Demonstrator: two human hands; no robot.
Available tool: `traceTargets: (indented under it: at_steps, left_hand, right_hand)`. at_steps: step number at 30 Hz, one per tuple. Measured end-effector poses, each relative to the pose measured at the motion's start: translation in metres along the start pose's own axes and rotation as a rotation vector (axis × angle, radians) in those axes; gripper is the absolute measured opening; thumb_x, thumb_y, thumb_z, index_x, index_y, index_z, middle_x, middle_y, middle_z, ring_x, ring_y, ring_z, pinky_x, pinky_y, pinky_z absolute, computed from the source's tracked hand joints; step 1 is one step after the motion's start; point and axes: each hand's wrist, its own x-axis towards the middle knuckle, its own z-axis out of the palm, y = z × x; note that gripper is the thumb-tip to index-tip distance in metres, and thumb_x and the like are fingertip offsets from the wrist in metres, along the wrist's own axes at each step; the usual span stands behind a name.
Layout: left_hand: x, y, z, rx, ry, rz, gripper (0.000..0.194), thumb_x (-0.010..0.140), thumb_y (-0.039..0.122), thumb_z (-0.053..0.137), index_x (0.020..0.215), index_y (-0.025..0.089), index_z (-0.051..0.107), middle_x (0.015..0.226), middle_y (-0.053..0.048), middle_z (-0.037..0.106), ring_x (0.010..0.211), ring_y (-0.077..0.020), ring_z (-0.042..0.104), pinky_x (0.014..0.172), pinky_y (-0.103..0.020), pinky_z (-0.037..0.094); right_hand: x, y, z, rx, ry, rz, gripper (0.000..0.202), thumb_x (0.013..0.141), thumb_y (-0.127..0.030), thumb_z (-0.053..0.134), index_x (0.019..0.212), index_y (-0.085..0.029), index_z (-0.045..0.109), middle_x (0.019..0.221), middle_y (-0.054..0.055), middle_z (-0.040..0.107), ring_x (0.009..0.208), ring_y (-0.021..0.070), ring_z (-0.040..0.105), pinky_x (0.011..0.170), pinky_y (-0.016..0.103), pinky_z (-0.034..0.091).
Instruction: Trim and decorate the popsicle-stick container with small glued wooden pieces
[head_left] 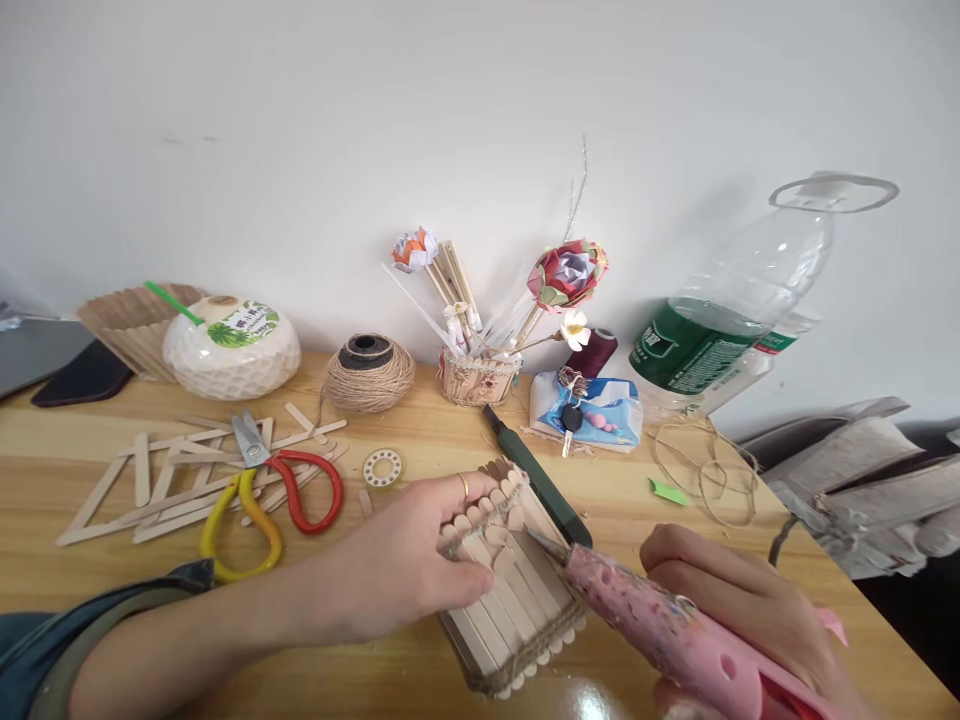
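A box of wooden craft sticks, trimmed with twine near both ends, lies tilted at the bottom middle. My left hand grips its upper left side, thumb on the front face and fingers behind. My right hand is wrapped round a pink glue gun. The gun's metal nozzle points left and is at the box's front face, close to small rounded wood pieces; whether it touches cannot be made out. Just behind the box lies a dark green cutter.
Scissors and loose sticks lie left. Behind stand a coconut, a twine spool, a flower pot and a large bottle. Keys rest on a blue packet; loose twine lies right.
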Motion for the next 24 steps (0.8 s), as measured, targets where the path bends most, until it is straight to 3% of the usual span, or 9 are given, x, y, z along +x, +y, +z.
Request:
traceTargets:
  at_steps: [7,16,24]
  left_hand:
    - [-0.0001,-0.0041,-0.0002,0.032,0.009,-0.016,0.034,0.071,0.013,0.058,0.103,0.019,0.057,0.092,0.002,0.062,0.083,-0.0173,0.057,0.071,-0.026,0.045]
    - [0.0002,-0.0051,0.0000,0.016,0.006,-0.027,0.038,0.071,0.016,0.059,0.108,0.018,0.058,0.092,0.000,0.066,0.087,-0.0200,0.059,0.072,-0.027,0.047]
    - [0.0001,-0.0043,0.0000,0.005,0.008,-0.016,0.039,0.072,0.014,0.059,0.111,0.020,0.058,0.095,0.001,0.064,0.086,-0.0180,0.058,0.073,-0.026,0.045]
  right_hand:
    - [-0.0002,0.0003,0.0004,-0.032,-0.014,-0.020,0.049,0.088,-0.057,0.042,0.064,-0.016,0.055,0.058,0.002,0.049,0.051,0.0116,0.049,0.042,0.021,0.039]
    - [-0.0038,0.0037,0.0051,-0.040,0.020,-0.045,0.046,0.089,-0.055,0.042,0.067,-0.017,0.054,0.056,0.002,0.049,0.052,0.0132,0.048,0.044,0.023,0.037]
    - [0.0028,-0.0006,-0.0023,-0.118,-0.035,-0.070,0.051,0.091,-0.055,0.037,0.061,-0.017,0.052,0.052,0.001,0.047,0.046,0.0110,0.046,0.040,0.021,0.037]
